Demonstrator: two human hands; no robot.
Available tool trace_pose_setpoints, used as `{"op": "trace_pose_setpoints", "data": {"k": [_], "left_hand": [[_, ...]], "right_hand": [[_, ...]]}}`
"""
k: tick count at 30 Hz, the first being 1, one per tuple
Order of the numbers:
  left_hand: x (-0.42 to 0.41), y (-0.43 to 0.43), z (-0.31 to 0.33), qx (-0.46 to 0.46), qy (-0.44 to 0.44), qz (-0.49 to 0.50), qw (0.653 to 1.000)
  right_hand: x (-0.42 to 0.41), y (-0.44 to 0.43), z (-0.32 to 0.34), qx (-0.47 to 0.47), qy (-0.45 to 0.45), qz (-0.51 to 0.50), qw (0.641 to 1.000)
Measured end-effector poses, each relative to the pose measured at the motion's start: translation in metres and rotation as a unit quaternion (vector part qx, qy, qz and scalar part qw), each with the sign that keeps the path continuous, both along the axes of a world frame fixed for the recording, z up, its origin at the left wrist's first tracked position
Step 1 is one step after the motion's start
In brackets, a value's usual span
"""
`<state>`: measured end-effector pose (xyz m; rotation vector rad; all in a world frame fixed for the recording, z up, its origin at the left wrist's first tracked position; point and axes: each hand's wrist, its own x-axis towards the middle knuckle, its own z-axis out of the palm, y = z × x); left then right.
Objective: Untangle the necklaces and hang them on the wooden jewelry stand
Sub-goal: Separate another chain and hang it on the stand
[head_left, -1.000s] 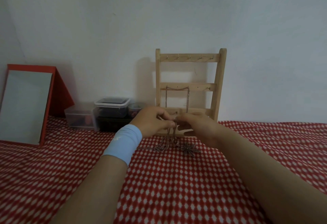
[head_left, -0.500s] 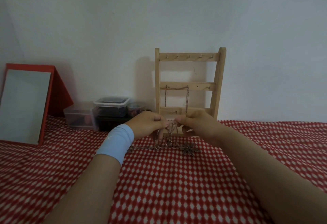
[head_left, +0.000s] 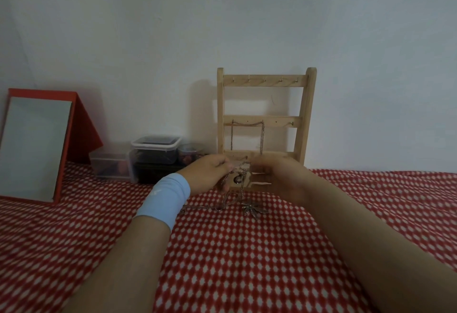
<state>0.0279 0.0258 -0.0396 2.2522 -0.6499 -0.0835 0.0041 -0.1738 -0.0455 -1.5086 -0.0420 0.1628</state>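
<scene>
Our left hand point(head_left: 210, 174) and right hand point(head_left: 279, 176) meet just in front of the wooden jewelry stand point(head_left: 265, 120), both pinching the tangled necklaces point(head_left: 241, 181). A leaf pendant point(head_left: 253, 207) lies on the checked cloth point(head_left: 247, 263). The white mark on our wristband point(head_left: 165, 199) is too blurred to read.

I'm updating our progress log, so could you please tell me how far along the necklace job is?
Done: one chain already hangs from the middle bar of the wooden stand. In hand: the left hand and right hand pinch a tangled bunch of chains before the stand's base, its leaf pendant resting on the checked cloth. Left: separating these and hanging them; the top bar's hooks are bare.
</scene>
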Motion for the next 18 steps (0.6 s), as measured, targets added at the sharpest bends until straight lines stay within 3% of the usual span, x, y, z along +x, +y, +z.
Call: {"op": "trace_pose_setpoints", "data": {"k": [7, 12, 14, 18], "left_hand": [[0.007, -0.007, -0.005, -0.138, 0.052, 0.046, 0.988], [-0.002, -0.022, -0.007, -0.188, 0.140, 0.018, 0.972], [-0.002, -0.024, -0.009, -0.165, 0.144, 0.019, 0.976], [-0.009, -0.021, -0.003, -0.069, 0.139, -0.009, 0.988]], "right_hand": [[0.000, 0.006, -0.001, 0.009, -0.033, 0.027, 0.999], [-0.004, 0.004, 0.002, -0.137, -0.045, 0.036, 0.989], [-0.004, 0.004, 0.004, -0.188, -0.050, -0.004, 0.981], [-0.002, 0.007, 0.006, -0.169, -0.068, -0.078, 0.980]]}}
